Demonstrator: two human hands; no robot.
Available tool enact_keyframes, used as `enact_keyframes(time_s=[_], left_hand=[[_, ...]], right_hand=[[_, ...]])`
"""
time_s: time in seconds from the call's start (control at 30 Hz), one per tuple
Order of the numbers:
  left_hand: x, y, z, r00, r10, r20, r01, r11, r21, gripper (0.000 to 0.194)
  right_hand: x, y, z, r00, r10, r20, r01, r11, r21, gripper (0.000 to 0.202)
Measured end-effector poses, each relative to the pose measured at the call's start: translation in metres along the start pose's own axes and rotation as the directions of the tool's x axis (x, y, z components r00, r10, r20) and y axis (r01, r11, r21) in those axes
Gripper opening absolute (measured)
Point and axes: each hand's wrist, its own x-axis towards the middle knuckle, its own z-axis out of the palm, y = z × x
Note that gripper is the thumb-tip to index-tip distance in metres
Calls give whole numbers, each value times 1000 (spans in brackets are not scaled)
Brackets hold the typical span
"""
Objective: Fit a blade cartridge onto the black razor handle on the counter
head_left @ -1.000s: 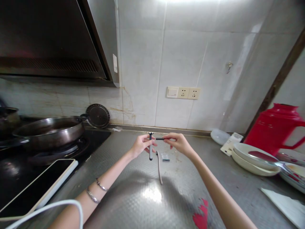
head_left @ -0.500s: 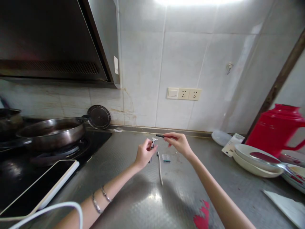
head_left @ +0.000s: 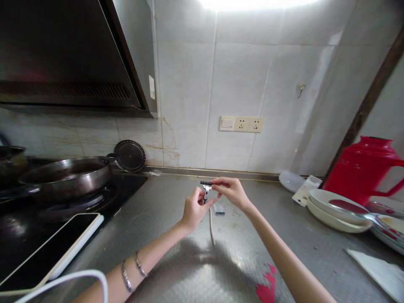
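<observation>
My left hand (head_left: 195,209) is closed around a razor handle (head_left: 206,194), its silver head pointing up. My right hand (head_left: 232,191) pinches one end of a black razor cartridge (head_left: 205,183) between its fingertips. The cartridge lies across the top of the handle's head; whether they are joined or only touching, I cannot tell. Below the hands, a small clear plastic case (head_left: 220,210) with a dark piece in it rests on the steel counter (head_left: 176,261). Beside it lies a thin, pale, slightly curved stick (head_left: 212,231), its upper end partly hidden by my hands.
On the left, a steel pan (head_left: 67,176) sits on the black stove, with a phone (head_left: 52,248) and white cable (head_left: 78,274) nearer me. Along the right stand a red thermos (head_left: 360,170), stacked dishes (head_left: 337,219) and a white sheet (head_left: 378,269). A range hood (head_left: 72,54) overhangs the stove.
My right hand has moved left, bringing the cartridge from beside the razor handle onto its head. The handle has turned slightly in my left hand and faces the cartridge.
</observation>
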Motion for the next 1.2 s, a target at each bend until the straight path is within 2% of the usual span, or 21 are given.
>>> enact_keyframes(time_s=[0.33, 0.6, 0.8, 0.93, 1.03, 1.2], left_hand=[[2, -8, 1, 999, 7, -32, -7, 1000, 26, 33], [2, -3, 0, 999, -21, -40, 21, 1000, -2, 33], [2, -3, 3, 997, -62, -38, 60, 997, -52, 33], [2, -2, 2, 997, -79, 24, 81, 994, -75, 30], [2, -2, 2, 992, -104, 66, 106, 994, -35, 34], [1, -7, 2, 994, -87, 62, 88, 996, -6, 41]], right_hand=[[-2, -5, 1, 999, -25, 26, 27, 998, -53, 18], [-2, -6, 1, 999, -38, 28, 40, 995, -90, 19], [-3, -3, 2, 1000, -2, 27, 4, 997, -74, 24], [-3, -2, 1, 999, 24, 30, -22, 998, -50, 23], [-2, -1, 0, 999, 28, 27, -27, 998, -53, 23], [-2, 2, -3, 999, 48, 19, -47, 998, -49, 20]])
